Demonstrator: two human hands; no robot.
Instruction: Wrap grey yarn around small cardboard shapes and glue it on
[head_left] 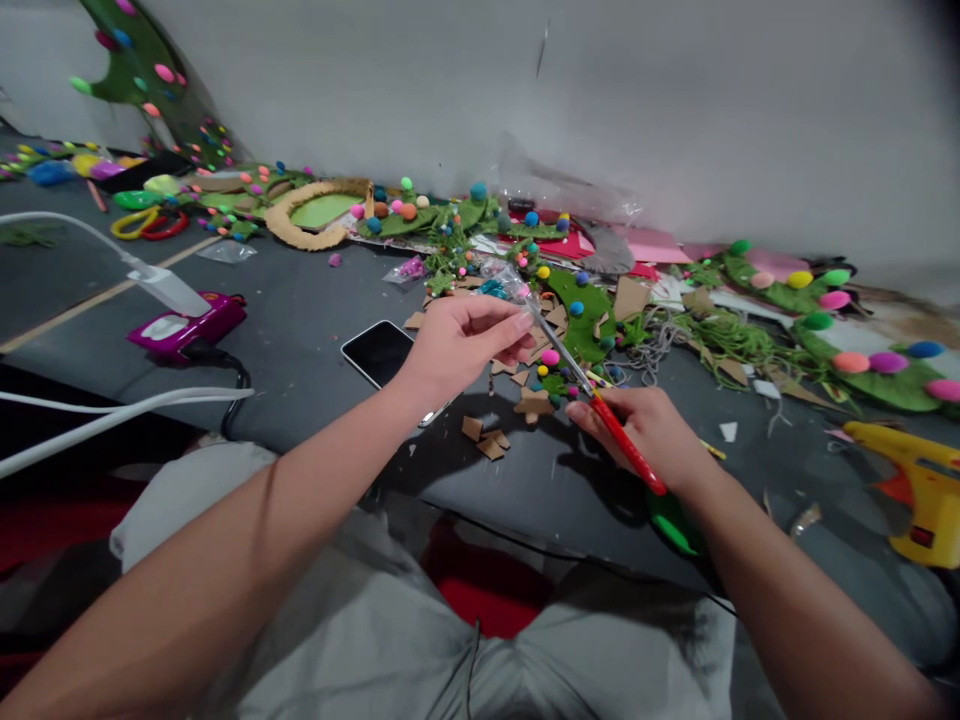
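My left hand (pixel 480 335) is pinched closed in the middle, beside the tip of the tool. What lies between its fingertips is too small to make out; clear plastic shows just behind them. My right hand (pixel 645 430) is wrapped round a red-handled tool (pixel 626 445) with a long thin metal end, possibly scissors seen edge-on. The metal end slants up and left to my left fingertips. Below the hands lie cardboard scraps (pixel 491 442) and a cardboard star shape (pixel 534 402). A phone (pixel 377 352) lies partly under my left wrist.
Green felt pieces with coloured pompoms (pixel 589 320) and tangled grey cord (pixel 652 345) run along the wall. A yellow glue gun (pixel 919 490) is at the right. At the left are a purple device (pixel 187 328) with a white plug, a cardboard ring (pixel 311 215) and yellow-red-handled scissors (pixel 150 223).
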